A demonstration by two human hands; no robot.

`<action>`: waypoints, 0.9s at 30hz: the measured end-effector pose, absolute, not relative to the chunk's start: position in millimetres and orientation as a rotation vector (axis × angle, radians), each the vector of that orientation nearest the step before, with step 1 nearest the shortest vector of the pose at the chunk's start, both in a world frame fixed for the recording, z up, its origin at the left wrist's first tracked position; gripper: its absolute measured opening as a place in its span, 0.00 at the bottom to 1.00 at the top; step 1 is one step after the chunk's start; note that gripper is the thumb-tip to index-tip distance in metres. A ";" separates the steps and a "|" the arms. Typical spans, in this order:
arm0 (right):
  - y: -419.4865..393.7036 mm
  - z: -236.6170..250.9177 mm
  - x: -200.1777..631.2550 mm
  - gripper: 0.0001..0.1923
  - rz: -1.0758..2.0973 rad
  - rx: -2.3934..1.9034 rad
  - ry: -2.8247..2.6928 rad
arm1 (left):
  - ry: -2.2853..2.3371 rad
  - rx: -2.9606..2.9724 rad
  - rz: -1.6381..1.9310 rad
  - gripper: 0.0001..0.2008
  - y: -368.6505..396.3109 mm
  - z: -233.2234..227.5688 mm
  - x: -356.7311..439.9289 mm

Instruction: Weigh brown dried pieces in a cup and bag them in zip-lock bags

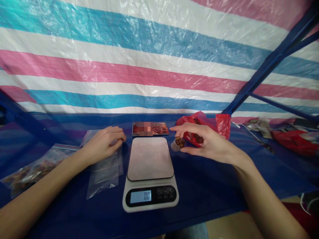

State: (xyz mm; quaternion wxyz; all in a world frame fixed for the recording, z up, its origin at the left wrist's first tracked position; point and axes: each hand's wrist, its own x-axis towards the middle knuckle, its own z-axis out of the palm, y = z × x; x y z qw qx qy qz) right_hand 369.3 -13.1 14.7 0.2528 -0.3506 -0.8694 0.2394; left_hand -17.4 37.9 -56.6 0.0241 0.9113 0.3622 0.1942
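Nearest the viewer, a digital kitchen scale (pixel 150 173) sits on the blue tabletop (pixel 211 186), its display (pixel 140 196) facing the person and its platform bare; the long axis runs from the person toward the striped tarp (pixel 149 59). Left of it lies a stack of clear zip bags (pixel 106 171), long axis also running away from the person, mouths at the far end. The left hand (pixel 104 142) rests on that far end, fingers curled and pinching the top bag. Further left lies a filled bag (pixel 30 171) of brown pieces. The right hand (pixel 206 141) holds a small cup (pixel 178 143) of brown nuts between thumb and fingers, forefinger stretched out; the cup is tilted, mouth pointing left toward the scale. Tilted so, nuts could roll out onto the tabletop. Behind it sits a red plastic bag (pixel 219 124), and beyond the scale a phone (pixel 150 128).
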 end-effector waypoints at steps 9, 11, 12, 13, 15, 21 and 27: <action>-7.4 20.7 320.8 0.29 0.737 -0.732 -2.478 | 1.135 2.810 0.583 0.14 36.2 -54.3 -17.6; -4.4 20.8 311.0 0.30 0.730 -0.702 -2.501 | 1.132 2.810 0.586 0.14 36.7 -54.9 -18.3; -2.6 20.2 306.9 0.30 0.726 -0.696 -2.508 | 1.133 2.809 0.595 0.14 36.9 -55.2 -18.6; -0.8 19.2 303.3 0.29 0.722 -0.699 -2.513 | 1.132 2.808 0.608 0.14 37.0 -55.4 -19.1; 2.4 16.4 297.8 0.28 0.716 -0.712 -2.530 | 1.127 2.804 0.634 0.14 37.0 -55.7 -19.9; 8.6 12.3 303.7 0.38 0.728 -0.695 -2.547 | 1.104 2.813 0.661 0.14 37.5 -58.2 -20.7; 22.6 9.8 349.9 0.23 0.484 -0.915 -2.189 | 1.152 2.755 0.611 0.16 37.1 -49.8 -21.7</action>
